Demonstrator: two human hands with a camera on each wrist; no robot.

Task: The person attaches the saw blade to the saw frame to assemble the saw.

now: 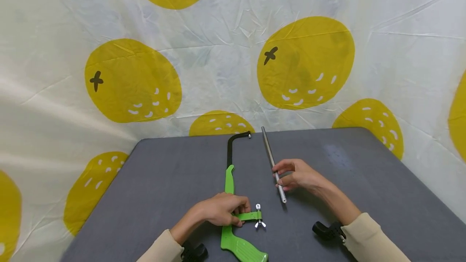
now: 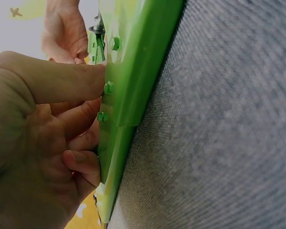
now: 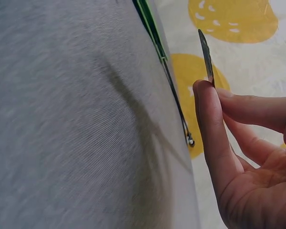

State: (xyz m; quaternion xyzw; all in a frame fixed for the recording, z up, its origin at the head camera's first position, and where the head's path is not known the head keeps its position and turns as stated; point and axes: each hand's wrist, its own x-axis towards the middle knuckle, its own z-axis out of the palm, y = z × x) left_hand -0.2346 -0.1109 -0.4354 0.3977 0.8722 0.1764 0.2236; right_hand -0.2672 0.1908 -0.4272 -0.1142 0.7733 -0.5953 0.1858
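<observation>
A hacksaw frame (image 1: 228,181) with a green grip and a black bent front bar lies lengthwise on the table. My left hand (image 1: 223,209) holds its green part where a short arm with a wing nut (image 1: 260,224) branches off to the right. In the left wrist view, the thumb and fingers of that hand press along the edge of the green frame (image 2: 133,71). To the right of the frame, my right hand (image 1: 296,175) pinches a long, thin hacksaw blade (image 1: 268,148) between thumb and fingers. The right wrist view shows the blade (image 3: 206,52) raised over the table, throwing a shadow.
The grey cloth-covered table (image 1: 174,177) reaches back to a pale curtain (image 1: 218,76) printed with yellow fruit. Black wrist-worn devices sit below both hands, one of them a black mount (image 1: 327,231) by the right sleeve.
</observation>
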